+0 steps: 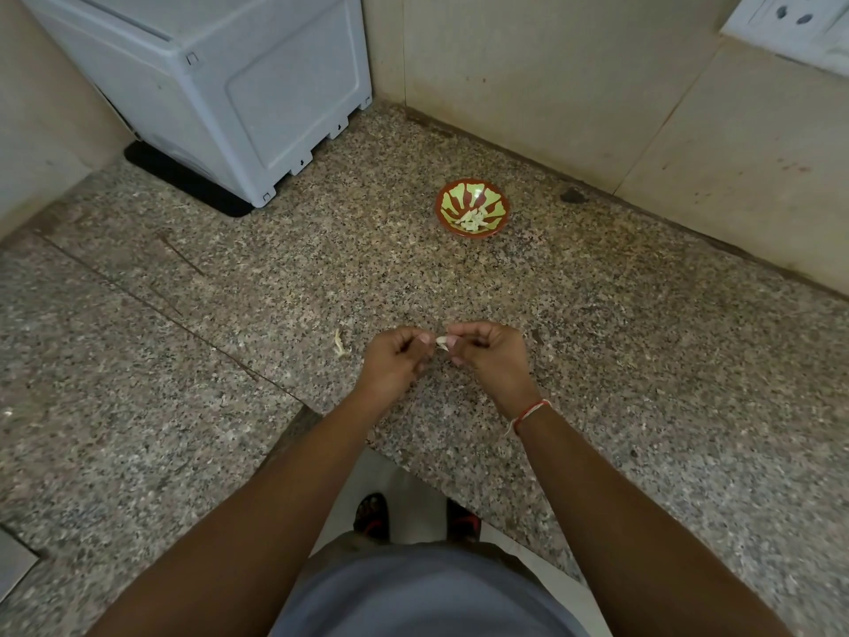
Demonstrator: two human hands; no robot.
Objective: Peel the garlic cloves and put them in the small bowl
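A small white garlic clove (442,342) is pinched between the fingertips of my left hand (397,360) and my right hand (489,356), held just above the speckled granite counter (597,342). The small bowl (494,204), red-rimmed with a green and red pattern inside, stands further back on the counter and holds several peeled cloves (471,219). A scrap of pale garlic skin (339,344) lies on the counter to the left of my left hand.
A large grey plastic appliance (220,85) on a black mat occupies the back left corner. Beige walls close off the back and right, with a white socket plate (799,25) at the top right. The counter's front edge runs under my forearms.
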